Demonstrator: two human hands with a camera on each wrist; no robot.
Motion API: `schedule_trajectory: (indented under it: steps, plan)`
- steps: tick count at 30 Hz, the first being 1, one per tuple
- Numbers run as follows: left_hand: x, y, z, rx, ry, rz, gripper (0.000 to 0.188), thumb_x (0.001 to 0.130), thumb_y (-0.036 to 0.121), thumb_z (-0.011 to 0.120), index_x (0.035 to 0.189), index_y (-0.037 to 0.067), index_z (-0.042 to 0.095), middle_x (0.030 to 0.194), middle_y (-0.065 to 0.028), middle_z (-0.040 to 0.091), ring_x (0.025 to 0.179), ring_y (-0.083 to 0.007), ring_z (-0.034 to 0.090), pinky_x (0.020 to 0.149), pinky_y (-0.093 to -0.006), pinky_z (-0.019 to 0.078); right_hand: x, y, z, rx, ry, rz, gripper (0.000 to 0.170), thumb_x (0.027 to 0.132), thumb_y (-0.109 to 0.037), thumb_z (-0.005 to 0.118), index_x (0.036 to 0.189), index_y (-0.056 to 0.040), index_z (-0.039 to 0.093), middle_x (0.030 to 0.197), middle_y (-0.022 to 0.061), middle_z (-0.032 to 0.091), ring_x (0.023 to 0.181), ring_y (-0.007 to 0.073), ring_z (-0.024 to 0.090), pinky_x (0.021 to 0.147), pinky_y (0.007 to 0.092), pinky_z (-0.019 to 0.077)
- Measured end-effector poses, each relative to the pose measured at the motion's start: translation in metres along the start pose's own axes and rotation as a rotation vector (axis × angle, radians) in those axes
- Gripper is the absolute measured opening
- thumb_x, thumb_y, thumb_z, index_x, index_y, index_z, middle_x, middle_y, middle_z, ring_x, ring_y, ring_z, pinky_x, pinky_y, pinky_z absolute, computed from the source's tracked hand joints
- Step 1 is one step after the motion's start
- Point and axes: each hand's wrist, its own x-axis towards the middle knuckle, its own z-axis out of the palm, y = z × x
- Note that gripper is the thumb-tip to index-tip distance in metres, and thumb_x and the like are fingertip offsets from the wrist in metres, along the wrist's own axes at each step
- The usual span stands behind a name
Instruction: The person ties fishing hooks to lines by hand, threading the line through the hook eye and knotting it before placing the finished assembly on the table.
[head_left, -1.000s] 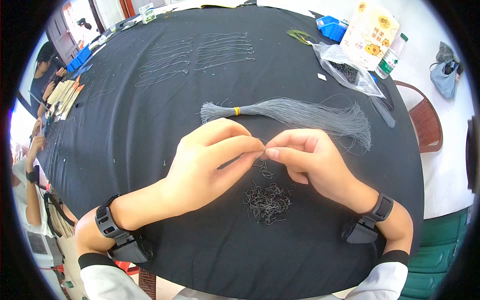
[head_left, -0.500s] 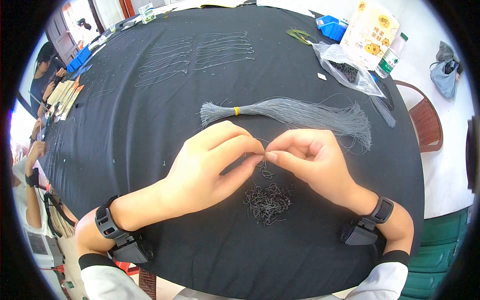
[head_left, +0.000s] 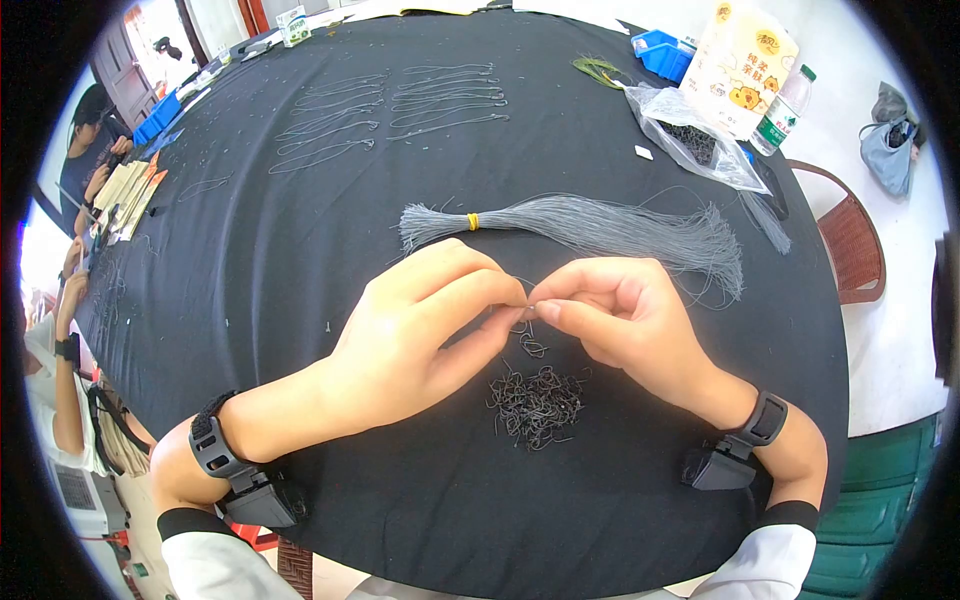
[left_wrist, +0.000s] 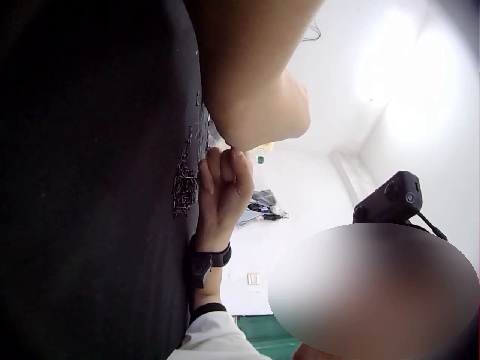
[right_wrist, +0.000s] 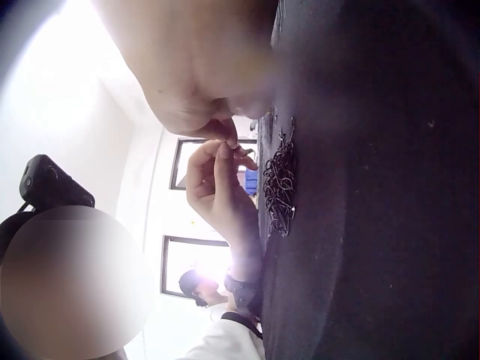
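My left hand [head_left: 415, 335] and right hand [head_left: 635, 320] meet fingertip to fingertip over the black cloth. Between thumb and forefinger, each pinches a thin grey line [head_left: 521, 280], a short arc of which shows above the fingertips. A tiny dark piece [right_wrist: 241, 152] sits at the fingertips in the right wrist view; I cannot tell what it is. Just below the hands lies a pile of small dark hooks [head_left: 537, 408], with a few loose hooks [head_left: 532, 346] nearer the fingers. Beyond them stretches a bundle of grey lines [head_left: 600, 225], tied with a yellow band [head_left: 474, 221].
Looped lines [head_left: 450, 95] lie in two columns farther back. At the right rear are a clear plastic bag [head_left: 700, 140] with dark contents, a water bottle [head_left: 785, 112], a tissue pack [head_left: 740, 70] and a blue bin [head_left: 662, 57]. Other people [head_left: 88, 140] sit along the left edge.
Over the last second both hands stay in nearly the same place, with small shifts of the fingertips. My right hand's lower fingers have drawn in behind the thumb.
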Motion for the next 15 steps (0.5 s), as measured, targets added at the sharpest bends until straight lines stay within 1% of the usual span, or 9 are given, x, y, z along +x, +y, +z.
schedule_trajectory:
  steps: [5, 7, 10, 15]
  plan:
    - [0.0009, 0.0015, -0.0012, 0.001, -0.009, 0.004, 0.019, 0.073, -0.008, 0.069, 0.09, 0.001, 0.064, 0.085, -0.0084, 0.062, 0.069, -0.0164, 0.058, 0.059, -0.0264, 0.0477, 0.0003, 0.0008, -0.0004, 0.048, -0.011, 0.026, 0.017, 0.089, -0.011, 0.062, 0.097, 0.0031, 0.068, 0.066, -0.0086, 0.055, 0.056, -0.0034, 0.038, 0.05, 0.0169, 0.0271]
    - [0.0009, 0.0017, -0.0013, 0.005, -0.006, 0.008, 0.02, 0.073, -0.008, 0.069, 0.09, 0.001, 0.064, 0.085, -0.0083, 0.062, 0.069, -0.0165, 0.058, 0.059, -0.0265, 0.0478, 0.0003, 0.0003, 0.0005, 0.044, -0.001, 0.028, 0.016, 0.089, -0.011, 0.062, 0.096, 0.003, 0.068, 0.064, -0.0092, 0.053, 0.055, -0.0034, 0.037, 0.049, 0.0173, 0.026]
    - [0.0004, 0.0008, -0.002, 0.022, -0.022, 0.032, 0.023, 0.072, -0.004, 0.069, 0.092, 0.001, 0.061, 0.084, -0.01, 0.059, 0.076, -0.0273, 0.06, 0.066, -0.0359, 0.049, 0.0004, -0.0005, 0.0006, 0.019, -0.001, 0.024, 0.016, 0.089, -0.011, 0.063, 0.095, 0.0026, 0.067, 0.061, -0.0104, 0.05, 0.054, -0.0034, 0.034, 0.047, 0.018, 0.0237]
    - [0.0004, 0.0011, 0.0004, 0.003, -0.003, 0.035, 0.023, 0.071, -0.005, 0.069, 0.091, 0.001, 0.061, 0.083, -0.0101, 0.059, 0.076, -0.0271, 0.06, 0.066, -0.0356, 0.049, 0.0001, -0.0013, 0.0013, 0.017, 0.008, 0.005, 0.013, 0.089, -0.011, 0.064, 0.092, 0.0019, 0.067, 0.057, -0.0117, 0.045, 0.051, -0.0033, 0.031, 0.046, 0.019, 0.0206]
